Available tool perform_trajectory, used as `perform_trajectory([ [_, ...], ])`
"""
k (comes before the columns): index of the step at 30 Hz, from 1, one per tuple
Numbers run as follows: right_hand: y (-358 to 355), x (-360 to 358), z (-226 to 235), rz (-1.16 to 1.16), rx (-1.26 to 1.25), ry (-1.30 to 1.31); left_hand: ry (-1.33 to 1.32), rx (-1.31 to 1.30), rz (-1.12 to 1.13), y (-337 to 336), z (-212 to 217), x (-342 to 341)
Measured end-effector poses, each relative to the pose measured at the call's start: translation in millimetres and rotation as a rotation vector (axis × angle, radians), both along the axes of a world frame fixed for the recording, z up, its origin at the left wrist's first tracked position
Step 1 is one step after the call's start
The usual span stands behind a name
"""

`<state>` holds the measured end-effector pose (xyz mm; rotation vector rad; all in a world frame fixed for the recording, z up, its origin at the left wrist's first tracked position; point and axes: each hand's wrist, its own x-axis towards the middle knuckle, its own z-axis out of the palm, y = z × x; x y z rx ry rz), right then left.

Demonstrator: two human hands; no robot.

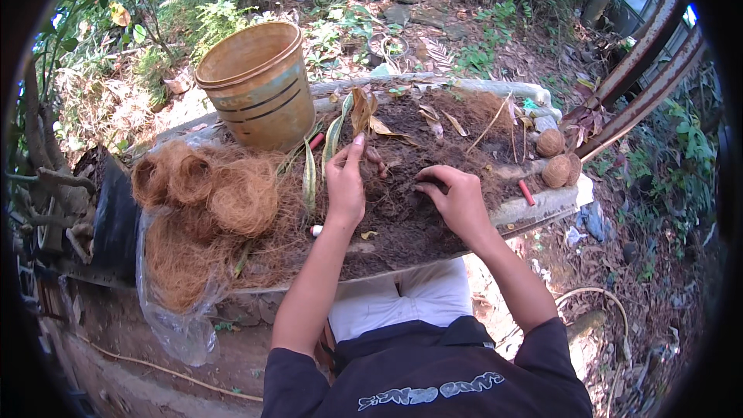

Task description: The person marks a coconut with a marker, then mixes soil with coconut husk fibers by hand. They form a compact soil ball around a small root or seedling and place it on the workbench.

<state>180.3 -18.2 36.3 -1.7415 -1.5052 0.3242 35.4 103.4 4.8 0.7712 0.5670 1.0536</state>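
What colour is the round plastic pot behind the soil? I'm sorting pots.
Tan, with dark bands around the round plastic pot; head view.

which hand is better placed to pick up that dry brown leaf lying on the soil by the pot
Left. The left hand has its fingertips raised right below the dry leaf; the right hand rests farther away on the soil.

outdoors, daylight | leaf-littered ground (433,8) | green plants (193,8) | rusty metal beams (646,70) | concrete slab (542,205)
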Motion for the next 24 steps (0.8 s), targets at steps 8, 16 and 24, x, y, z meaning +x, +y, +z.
perform_trajectory([
  [8,-2.0,2.5,7.1,-0.051,-0.008,0.031,-0.004,0.013,-0.001,0.3,-1.0,-0.1],
  [16,-21.5,-23.6,-15.4,0.068,-0.111,-0.373,0.014,0.026,-0.005,0.7,-4.0,1.2],
  [24,-2.7,2.2,5.3,0.028,-0.166,-0.163,0.020,0.041,0.000,0.4,-1.7,0.3],
])
